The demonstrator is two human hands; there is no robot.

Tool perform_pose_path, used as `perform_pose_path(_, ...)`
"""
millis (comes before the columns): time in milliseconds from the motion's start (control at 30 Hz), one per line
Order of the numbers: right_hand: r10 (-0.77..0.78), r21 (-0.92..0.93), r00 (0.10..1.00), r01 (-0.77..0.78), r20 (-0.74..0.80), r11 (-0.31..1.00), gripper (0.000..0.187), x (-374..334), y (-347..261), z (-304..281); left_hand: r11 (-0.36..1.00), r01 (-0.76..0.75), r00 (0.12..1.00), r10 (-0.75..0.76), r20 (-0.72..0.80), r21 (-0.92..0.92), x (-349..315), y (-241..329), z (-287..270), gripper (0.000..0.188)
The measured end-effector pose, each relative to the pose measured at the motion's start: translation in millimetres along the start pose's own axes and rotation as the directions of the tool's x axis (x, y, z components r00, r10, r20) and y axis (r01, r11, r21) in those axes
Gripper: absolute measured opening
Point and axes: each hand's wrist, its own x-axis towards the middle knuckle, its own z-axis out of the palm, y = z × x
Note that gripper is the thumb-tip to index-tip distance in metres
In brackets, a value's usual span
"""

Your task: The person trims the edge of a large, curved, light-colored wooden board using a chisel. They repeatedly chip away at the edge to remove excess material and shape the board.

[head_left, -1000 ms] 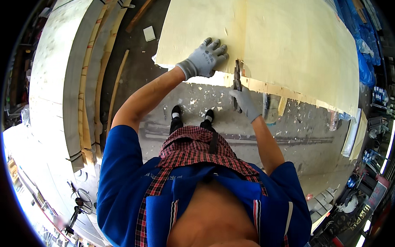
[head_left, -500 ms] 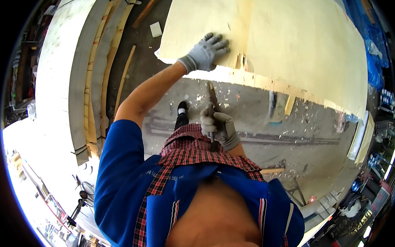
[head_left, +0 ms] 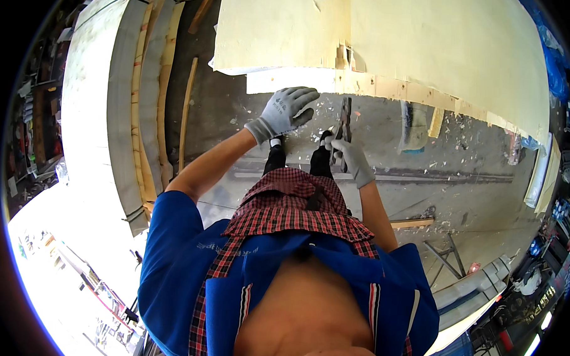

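In a grey glove, my left hand (head_left: 287, 112) has its fingers stretched out beside the near edge of a large pale wooden panel (head_left: 428, 42). Whether it touches that edge I cannot tell. The panel has a splintered gap (head_left: 346, 56) at its near side, and a lighter wooden strip (head_left: 388, 89) runs along this edge. My right hand (head_left: 354, 161), also gloved, is closed around a long, dark, pliers-like metal tool (head_left: 345, 120). The tool points away from me, its tip just short of the strip; the fingers partly hide its handles.
Banded stacks of boards (head_left: 121, 109) stand at the left, with a loose wooden slat (head_left: 188, 112) on the floor beside them. Wood chips litter the grey floor (head_left: 448, 190). Blue plastic sheeting (head_left: 552, 71) lies beyond the panel's right side. A metal stand (head_left: 448, 256) is at the lower right.
My left hand has come off the panel's top and back toward me. My right hand has shifted rightward with the tool, its fingers less upright. The panel sits higher in view.
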Motion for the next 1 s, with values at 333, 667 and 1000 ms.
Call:
perform_pose_path(333, -0.23, -0.123, 0.966, 0.216, -0.118, 0.969, 0.026, 35, -25, 1, -0.477, 0.053, 0.824, -0.476, 0.308, -0.877, 77, 25, 68, 0.025)
perform_pose_path(667, -0.776, -0.584, 0.617, 0.583, -0.134, 0.564, 0.02, 7, -167, -29, -0.315, -0.087, 0.543, -0.81, 0.22, -0.945, 106, 50, 82, 0.008)
perform_pose_path(1000, -0.668, -0.836, 0.734, 0.289, -0.118, 0.466, 0.026, 117, -233, -75, -0.352, -0.044, 0.361, -0.878, 0.314, -0.935, 128, 55, 80, 0.026)
